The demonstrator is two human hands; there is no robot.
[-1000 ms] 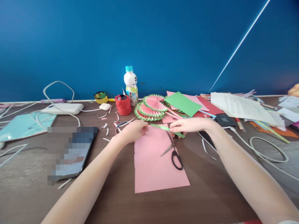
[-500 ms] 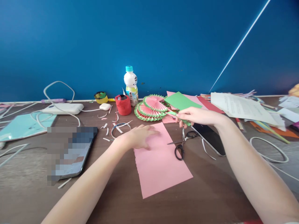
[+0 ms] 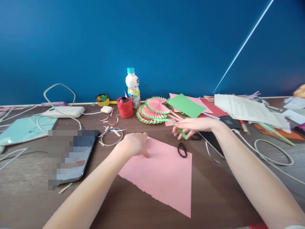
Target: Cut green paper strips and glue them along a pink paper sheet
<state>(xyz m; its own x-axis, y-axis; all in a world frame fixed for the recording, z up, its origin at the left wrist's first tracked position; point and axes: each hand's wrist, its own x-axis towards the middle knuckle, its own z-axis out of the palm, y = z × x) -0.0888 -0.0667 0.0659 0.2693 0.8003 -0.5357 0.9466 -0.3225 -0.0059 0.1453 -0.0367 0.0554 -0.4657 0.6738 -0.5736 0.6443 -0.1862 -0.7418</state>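
My left hand [image 3: 135, 144] rests on the upper left part of a pink paper sheet [image 3: 164, 178], its visible thumb and finger apart. The sheet lies askew on the table and has one ragged edge. My right hand [image 3: 190, 126] pinches a narrow green paper strip [image 3: 183, 133] that hangs below its fingers and reaches left. Beneath that hand lie black-handled scissors [image 3: 182, 150], one loop over the sheet's corner; the blades are mostly hidden. Just behind are pleated pink paper fans [image 3: 154, 108] with green edges.
At the back stand a bottle [image 3: 132, 86] and a red roll [image 3: 125, 108]. Left lie a tablet-like device [image 3: 78, 162], a white power bank [image 3: 63, 111] and a tape ring [image 3: 111, 137]. Right are a phone [image 3: 212, 143], green paper [image 3: 187, 105], printed sheets [image 3: 245, 109] and a white cable [image 3: 274, 162].
The pink sheet has turned, its ragged edge swinging from the left to the front. My left hand shifted slightly left and nearer. My right hand moved slightly left and lower with the green strip.
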